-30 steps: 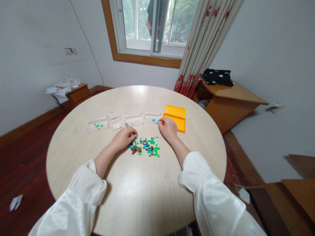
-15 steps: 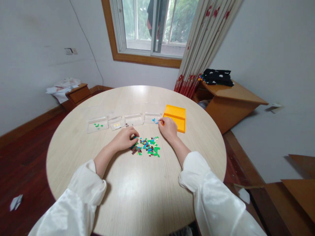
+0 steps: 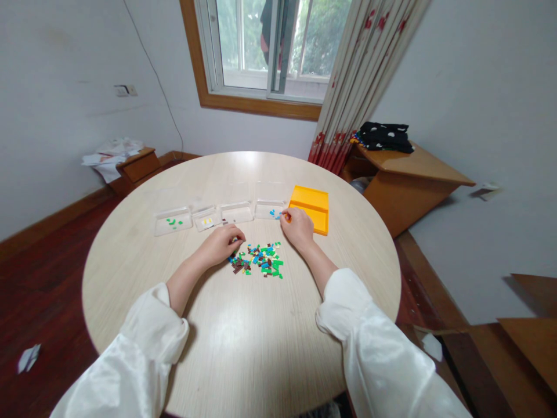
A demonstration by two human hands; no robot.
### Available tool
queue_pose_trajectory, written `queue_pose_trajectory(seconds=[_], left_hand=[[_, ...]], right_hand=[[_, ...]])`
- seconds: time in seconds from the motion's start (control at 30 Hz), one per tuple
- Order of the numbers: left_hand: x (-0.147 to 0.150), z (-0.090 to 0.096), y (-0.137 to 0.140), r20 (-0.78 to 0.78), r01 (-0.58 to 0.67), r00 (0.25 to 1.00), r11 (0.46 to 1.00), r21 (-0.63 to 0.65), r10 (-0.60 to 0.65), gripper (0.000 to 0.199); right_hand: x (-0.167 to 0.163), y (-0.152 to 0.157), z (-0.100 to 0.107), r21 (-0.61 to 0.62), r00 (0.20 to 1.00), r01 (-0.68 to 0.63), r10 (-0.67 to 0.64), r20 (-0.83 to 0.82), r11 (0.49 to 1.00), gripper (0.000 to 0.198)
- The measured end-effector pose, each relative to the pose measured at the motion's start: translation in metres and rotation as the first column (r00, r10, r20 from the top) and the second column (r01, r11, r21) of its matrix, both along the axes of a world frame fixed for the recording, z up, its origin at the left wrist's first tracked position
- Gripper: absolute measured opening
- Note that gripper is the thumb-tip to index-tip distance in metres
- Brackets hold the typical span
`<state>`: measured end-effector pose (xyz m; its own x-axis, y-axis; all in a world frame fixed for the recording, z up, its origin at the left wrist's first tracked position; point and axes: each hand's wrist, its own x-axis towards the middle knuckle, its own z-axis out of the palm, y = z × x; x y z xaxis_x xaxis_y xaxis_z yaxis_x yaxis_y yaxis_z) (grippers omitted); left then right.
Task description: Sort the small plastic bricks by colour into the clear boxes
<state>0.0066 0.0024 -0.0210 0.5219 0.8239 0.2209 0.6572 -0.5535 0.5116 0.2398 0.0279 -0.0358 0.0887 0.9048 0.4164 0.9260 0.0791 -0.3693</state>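
A pile of small building bricks (image 3: 265, 259) in green, blue, brown and cream lies mid-table. At its left edge my left hand (image 3: 223, 244) is closed, thumb and fingertips together; whatever they hold is hidden. My right hand (image 3: 297, 226) is pinched at the right end of a clear box (image 3: 263, 217) with a few blue bricks (image 3: 272, 213) in it. A tiny coloured bit shows at its fingertips, too small to name. Right behind this hand lies an open yellow case (image 3: 310, 198).
Left of the blue bricks' box stand more clear boxes: one (image 3: 237, 220) near brown pieces, a small one (image 3: 198, 227) with yellow pieces, and one (image 3: 162, 233) with green pieces. All rest on the round wooden table (image 3: 243, 331). A wooden cabinet (image 3: 418, 168) stands behind right.
My left hand has shifted slightly up and left off the pile's edge, and its thumb and fingers have drawn closer together. My right hand has barely moved.
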Motion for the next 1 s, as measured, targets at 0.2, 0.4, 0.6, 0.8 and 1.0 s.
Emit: queue_pose_trajectory(seconds=[0.2,0.4,0.6,0.8,1.0], left_hand=[[0.0002,-0.0007,0.0002,0.019,-0.011,1.000,1.000,-0.001,0.011,0.015],[0.0001,0.0005,-0.0006,0.029,-0.017,0.999,1.000,0.001,0.017,0.014],[-0.0008,-0.0007,-0.0004,0.066,-0.027,0.998,1.000,0.015,0.026,0.013],[-0.0014,-0.0042,0.0020,0.076,-0.022,0.997,0.999,0.031,0.020,0.012],[-0.0023,-0.0079,0.0043,0.095,-0.031,0.995,0.998,0.059,0.025,0.011]], right_hand=[[-0.0007,-0.0011,0.0013,0.000,1.000,0.002,-0.002,0.001,1.000,0.022],[-0.0011,-0.0015,0.0022,0.000,1.000,0.001,-0.001,-0.002,1.000,0.022],[-0.0010,-0.0018,0.0022,0.008,1.000,-0.011,0.012,-0.013,1.000,0.022],[-0.0003,-0.0006,0.0007,0.023,0.999,-0.020,0.021,-0.030,1.000,0.021],[0.0012,0.0030,-0.0042,0.056,0.997,-0.060,0.063,-0.054,0.997,0.020]])
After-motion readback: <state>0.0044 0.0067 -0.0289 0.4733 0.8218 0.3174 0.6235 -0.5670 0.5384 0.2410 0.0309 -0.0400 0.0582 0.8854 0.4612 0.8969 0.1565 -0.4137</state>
